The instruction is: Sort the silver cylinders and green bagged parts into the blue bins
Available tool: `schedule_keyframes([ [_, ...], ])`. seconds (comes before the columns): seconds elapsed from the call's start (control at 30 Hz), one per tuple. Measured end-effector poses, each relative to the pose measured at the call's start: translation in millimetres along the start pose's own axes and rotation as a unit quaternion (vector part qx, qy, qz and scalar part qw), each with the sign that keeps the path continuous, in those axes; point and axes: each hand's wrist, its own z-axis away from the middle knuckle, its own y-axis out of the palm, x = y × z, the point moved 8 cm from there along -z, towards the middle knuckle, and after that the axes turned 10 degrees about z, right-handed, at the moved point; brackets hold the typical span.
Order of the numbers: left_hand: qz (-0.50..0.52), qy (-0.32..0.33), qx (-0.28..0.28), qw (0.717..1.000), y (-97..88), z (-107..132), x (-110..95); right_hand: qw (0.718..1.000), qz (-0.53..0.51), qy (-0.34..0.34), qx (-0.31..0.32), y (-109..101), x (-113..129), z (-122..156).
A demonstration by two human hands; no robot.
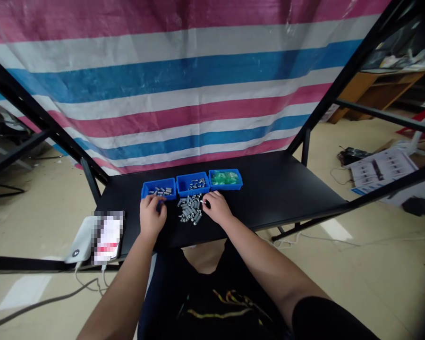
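A pile of small grey metal parts (190, 210) lies on the black table (276, 193), in front of three small blue bins. My left hand (152, 216) rests just before the left bin (158, 188), fingers curled at its front edge; what they hold is hidden. My right hand (216, 208) sits at the pile's right side and pinches one small grey part between thumb and finger. The middle bin (193, 183) holds a few grey parts, and the right bin (225, 179) holds green pieces.
A white device (80, 239) and a blurred phone-like item (108, 236) lie at the table's left front corner, with cables hanging down. Black frame bars rise on both sides. A striped tarp hangs behind the table. Papers and boxes lie on the floor at right.
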Motion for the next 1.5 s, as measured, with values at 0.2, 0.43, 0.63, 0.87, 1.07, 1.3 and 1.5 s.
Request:
schedule_keyframes([
  [0.2, 0.042, -0.035, 0.054, 0.997, -4.0, 52, 27, 1.000, -0.009, 0.012, 0.020, 6, -6, -2],
  [0.43, 0.049, -0.047, 0.112, 0.991, 11.8, 52, 29, 0.999, -0.039, -0.025, -0.008, 5, 2, -7],
  [0.63, 0.013, -0.027, 0.135, 0.990, 15.2, 54, 28, 0.998, -0.058, -0.013, -0.004, 9, 3, -4],
  [0.87, -0.008, -0.018, 0.144, 0.989, 16.4, 53, 27, 0.996, -0.082, -0.014, -0.041, -10, 30, -23],
  [1.07, 0.001, -0.008, 0.149, 0.989, 16.6, 54, 28, 0.989, -0.143, -0.037, 0.006, 3, 96, -102],
  [1.3, 0.011, -0.022, 0.151, 0.988, 15.2, 53, 30, 0.984, -0.160, 0.005, -0.080, -28, 41, -81],
  [1.5, 0.049, -0.042, 0.133, 0.989, 40.4, 24, 1, 0.951, -0.218, 0.168, -0.142, -27, -63, -7],
])
